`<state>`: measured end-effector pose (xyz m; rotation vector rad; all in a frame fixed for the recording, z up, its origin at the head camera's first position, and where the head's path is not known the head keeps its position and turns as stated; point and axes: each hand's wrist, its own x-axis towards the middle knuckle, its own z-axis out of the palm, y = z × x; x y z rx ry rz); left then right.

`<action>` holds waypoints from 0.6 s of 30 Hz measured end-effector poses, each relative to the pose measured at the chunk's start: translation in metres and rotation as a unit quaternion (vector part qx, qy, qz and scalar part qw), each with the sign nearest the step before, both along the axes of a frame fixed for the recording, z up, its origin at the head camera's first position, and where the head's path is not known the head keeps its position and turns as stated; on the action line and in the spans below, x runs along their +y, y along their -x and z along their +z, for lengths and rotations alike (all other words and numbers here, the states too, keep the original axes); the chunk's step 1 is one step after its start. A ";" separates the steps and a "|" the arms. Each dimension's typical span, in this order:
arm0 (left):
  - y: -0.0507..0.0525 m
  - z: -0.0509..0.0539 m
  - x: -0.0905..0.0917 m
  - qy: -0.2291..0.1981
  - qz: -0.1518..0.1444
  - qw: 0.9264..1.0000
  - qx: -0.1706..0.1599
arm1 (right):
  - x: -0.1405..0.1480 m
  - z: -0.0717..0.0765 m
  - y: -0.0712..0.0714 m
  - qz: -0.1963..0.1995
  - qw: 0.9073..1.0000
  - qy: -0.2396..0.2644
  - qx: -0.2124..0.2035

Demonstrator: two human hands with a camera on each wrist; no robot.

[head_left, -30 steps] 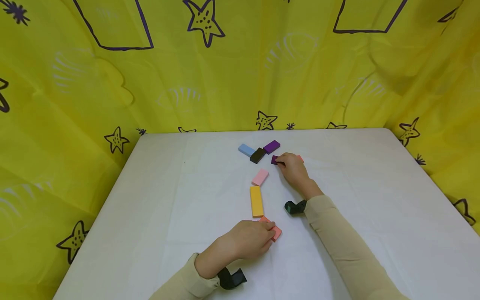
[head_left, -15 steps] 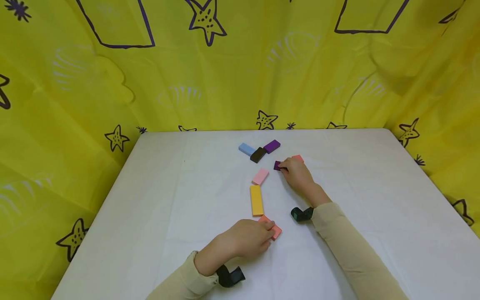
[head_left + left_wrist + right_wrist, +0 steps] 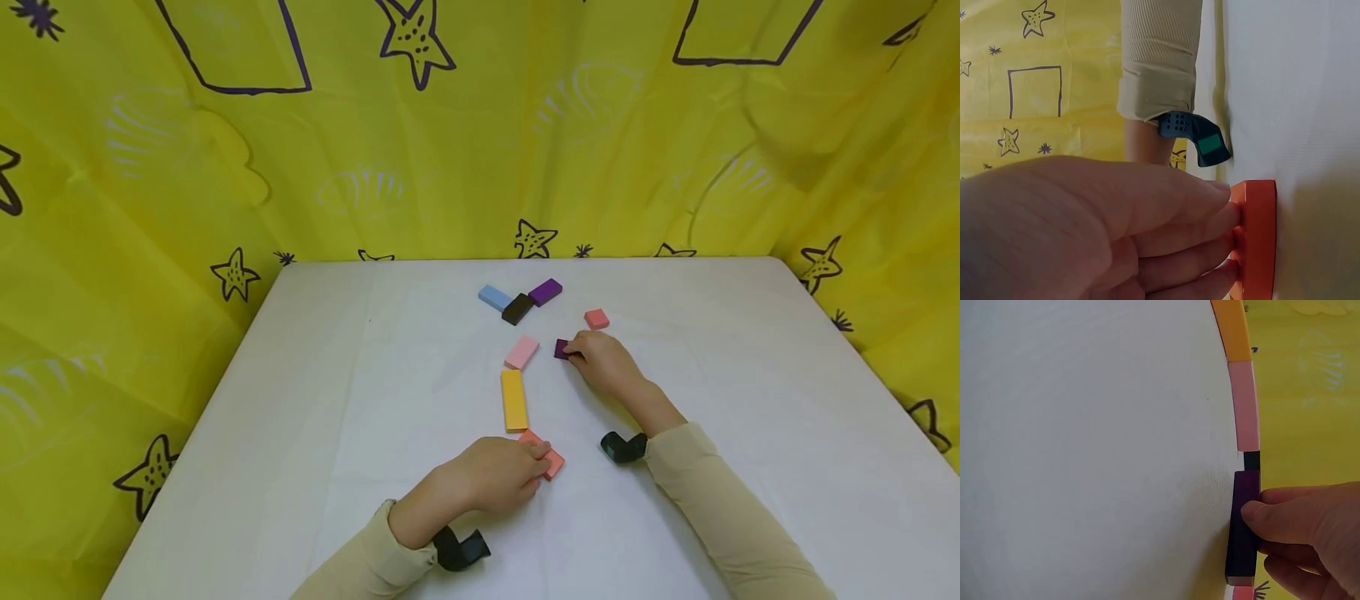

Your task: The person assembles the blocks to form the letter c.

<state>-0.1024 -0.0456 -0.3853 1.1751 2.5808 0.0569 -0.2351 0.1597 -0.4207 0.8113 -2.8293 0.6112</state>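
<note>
In the head view, my left hand [image 3: 495,475] rests on an orange block [image 3: 553,463] lying on the table. The left wrist view shows fingertips against the upper face of that orange block [image 3: 1260,240], with the thumb by its end. My right hand [image 3: 603,364] pinches a dark purple block [image 3: 561,349] between thumb and fingers. Seen from the right wrist, the dark purple block [image 3: 1244,525] stands on its narrow edge, close to the tabletop; whether it touches the cloth I cannot tell. A yellow block [image 3: 514,402] and a pink block [image 3: 522,352] lie between the hands.
Toward the back lie a light blue block [image 3: 494,297], a black block [image 3: 517,309] and a purple block [image 3: 546,292], end to end. A small coral block [image 3: 597,318] lies beyond my right hand. A yellow patterned curtain [image 3: 465,142] surrounds the white table [image 3: 300,433].
My right hand has drawn the dark purple block toward me and slightly right, uncovering the coral block. My left hand and the orange block have stayed in place.
</note>
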 end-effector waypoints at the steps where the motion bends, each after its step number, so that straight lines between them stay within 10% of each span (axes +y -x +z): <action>1: 0.000 0.000 0.000 -0.001 0.002 1.000 -0.004 | 0.001 0.001 -0.002 0.005 1.000 -0.005 0.001; 18: 0.000 -0.001 0.000 0.001 0.015 1.000 -0.014 | 0.010 0.004 -0.036 0.051 0.998 -0.027 0.004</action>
